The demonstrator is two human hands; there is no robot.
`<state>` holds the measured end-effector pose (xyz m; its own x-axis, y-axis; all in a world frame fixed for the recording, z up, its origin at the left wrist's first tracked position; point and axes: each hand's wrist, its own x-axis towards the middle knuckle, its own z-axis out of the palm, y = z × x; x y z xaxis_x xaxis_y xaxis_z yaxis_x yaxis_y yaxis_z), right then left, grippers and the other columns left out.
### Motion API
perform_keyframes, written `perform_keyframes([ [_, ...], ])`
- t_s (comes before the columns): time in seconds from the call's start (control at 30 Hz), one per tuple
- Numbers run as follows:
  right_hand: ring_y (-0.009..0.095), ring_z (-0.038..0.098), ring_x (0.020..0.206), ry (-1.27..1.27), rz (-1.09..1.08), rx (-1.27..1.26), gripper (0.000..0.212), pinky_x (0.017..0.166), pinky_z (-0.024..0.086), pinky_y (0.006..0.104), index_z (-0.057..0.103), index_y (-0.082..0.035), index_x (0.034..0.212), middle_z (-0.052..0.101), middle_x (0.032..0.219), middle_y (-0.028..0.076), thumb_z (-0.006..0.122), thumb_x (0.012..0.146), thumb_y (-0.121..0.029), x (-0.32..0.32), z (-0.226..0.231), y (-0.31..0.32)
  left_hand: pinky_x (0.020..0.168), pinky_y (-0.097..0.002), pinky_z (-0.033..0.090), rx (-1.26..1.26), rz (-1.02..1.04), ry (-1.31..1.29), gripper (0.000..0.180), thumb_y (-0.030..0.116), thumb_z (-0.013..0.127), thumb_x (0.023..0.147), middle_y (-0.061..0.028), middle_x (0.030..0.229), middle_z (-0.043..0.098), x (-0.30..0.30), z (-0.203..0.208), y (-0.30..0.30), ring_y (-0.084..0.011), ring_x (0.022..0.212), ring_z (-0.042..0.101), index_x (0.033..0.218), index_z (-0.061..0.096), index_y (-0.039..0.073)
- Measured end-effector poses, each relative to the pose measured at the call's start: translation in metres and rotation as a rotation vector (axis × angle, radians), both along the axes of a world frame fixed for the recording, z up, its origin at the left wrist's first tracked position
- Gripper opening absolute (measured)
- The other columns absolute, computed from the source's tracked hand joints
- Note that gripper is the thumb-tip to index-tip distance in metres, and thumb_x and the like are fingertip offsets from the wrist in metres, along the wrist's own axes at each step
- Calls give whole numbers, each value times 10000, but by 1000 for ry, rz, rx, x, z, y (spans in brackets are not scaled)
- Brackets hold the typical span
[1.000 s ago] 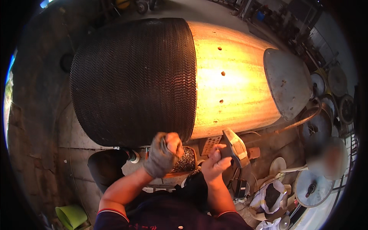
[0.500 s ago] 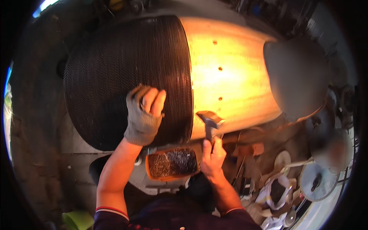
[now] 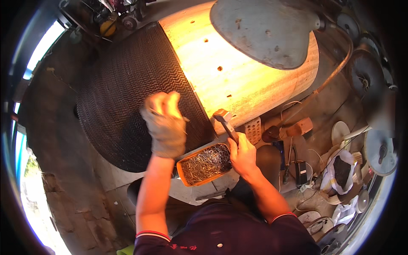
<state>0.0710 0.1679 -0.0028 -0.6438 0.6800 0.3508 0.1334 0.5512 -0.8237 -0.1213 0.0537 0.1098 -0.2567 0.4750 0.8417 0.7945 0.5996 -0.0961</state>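
A large roller lies before me, its left part covered with dense black ridged rows (image 3: 127, 97) and its right part bare pale wood (image 3: 255, 85) with a line of dark holes. Over the black rows hovers my left hand (image 3: 163, 123), in a worn grey glove with bare fingertips. Its fingers are curled in; anything between them is blurred and hidden. My right hand (image 3: 243, 155), ungloved, grips a hammer (image 3: 227, 124) by the handle. The hammer's head is at the wood's near side, close to the edge of the black rows. Just below sits an orange tray (image 3: 182, 173) full of thin metal pins or nails.
A grey lamp shade (image 3: 263, 34) hangs over the wood, lighting it brightly. Its bent arm (image 3: 340, 63) reaches in from the right. On the right floor are a perforated brick (image 3: 253, 129), a white bag (image 3: 325, 182), cables and several discs (image 3: 379, 153). Machinery (image 3: 127, 12) stands at the back left.
My view has turned, so the roller now looks tilted and the lamp shade sits higher. The hammer stays near the rows' edge in my right hand. My left hand remains curled over the black rows.
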Motion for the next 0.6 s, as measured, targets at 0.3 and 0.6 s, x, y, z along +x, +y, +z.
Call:
perform_keyframes([
  [0.3, 415, 659, 702, 11, 6, -98, 159, 615, 505, 462, 592, -6, 1067, 660, 794, 213, 636, 1004, -145, 5, 5, 6, 917, -436, 492, 76, -230, -284, 604, -108, 728, 762, -83, 977, 622, 43, -49, 25, -276, 964, 598, 1323, 572, 50],
  [0.6, 390, 670, 718, 96, 42, -59, 193, 640, 518, 436, 597, 4, 1121, 669, 822, 207, 610, 1026, -164, -2, 19, 2, 875, -412, 491, 14, -51, -465, 609, -61, 739, 745, -96, 991, 592, 55, -27, 44, -280, 961, 584, 1321, 567, 39],
])
